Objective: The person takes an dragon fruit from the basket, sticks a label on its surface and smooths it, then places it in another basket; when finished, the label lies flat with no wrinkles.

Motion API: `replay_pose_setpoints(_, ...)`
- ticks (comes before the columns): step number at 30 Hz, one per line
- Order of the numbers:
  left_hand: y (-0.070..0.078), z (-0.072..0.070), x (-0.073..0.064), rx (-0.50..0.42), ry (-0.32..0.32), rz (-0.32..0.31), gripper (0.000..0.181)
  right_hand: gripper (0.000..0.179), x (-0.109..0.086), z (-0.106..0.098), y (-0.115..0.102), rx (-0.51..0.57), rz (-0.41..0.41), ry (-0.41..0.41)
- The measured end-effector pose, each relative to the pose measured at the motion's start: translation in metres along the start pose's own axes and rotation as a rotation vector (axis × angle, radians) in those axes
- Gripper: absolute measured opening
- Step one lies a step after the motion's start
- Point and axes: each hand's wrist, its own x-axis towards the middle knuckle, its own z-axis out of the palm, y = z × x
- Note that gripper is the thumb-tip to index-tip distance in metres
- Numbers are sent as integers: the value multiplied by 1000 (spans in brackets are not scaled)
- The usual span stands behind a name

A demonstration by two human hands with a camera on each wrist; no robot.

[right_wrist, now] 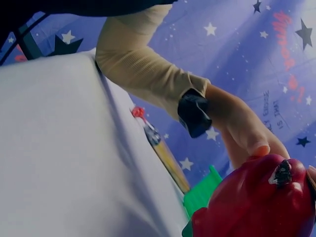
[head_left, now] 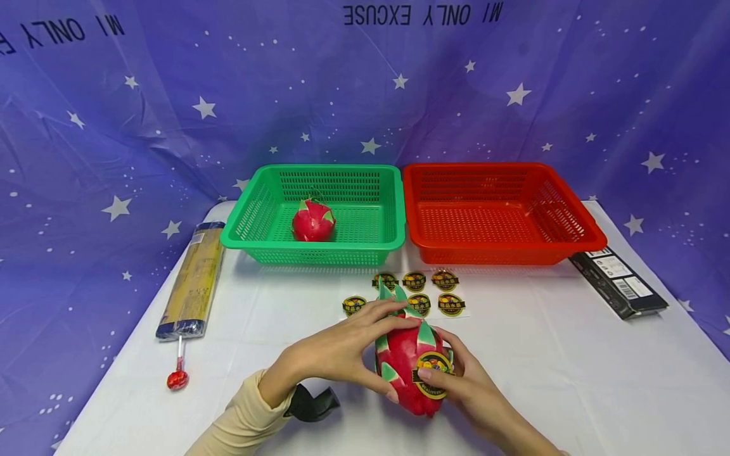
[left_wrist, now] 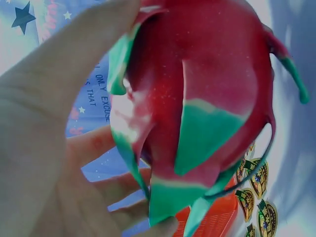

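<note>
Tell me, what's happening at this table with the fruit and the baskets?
A person holds a dragon fruit on the white table with both hands. The left hand steadies it, while the right hand presses a round sticker onto its skin. More stickers lie just behind it. Another dragon fruit sits in the green basket; the red basket beside it holds nothing.

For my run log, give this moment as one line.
left hand: grips dragon fruit | right hand: thumb presses sticker onto fruit | green basket: one fruit | red basket: nothing inside
</note>
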Motion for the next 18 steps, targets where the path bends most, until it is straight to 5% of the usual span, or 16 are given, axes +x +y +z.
replay_pose_setpoints(5, -1, -3, 2, -40, 52, -2, 73, 69, -1, -9, -6, -21, 27, 75)
replay_pose_setpoints(12, -14, -4, 9, -96, 221, 54, 46, 67, -4, -29, -15, -36, 12, 152)
replay_pose_setpoints(18, -31, 6, 19, -123, 144, -38, 47, 59, -7, -53, -28, -39, -96, 161)
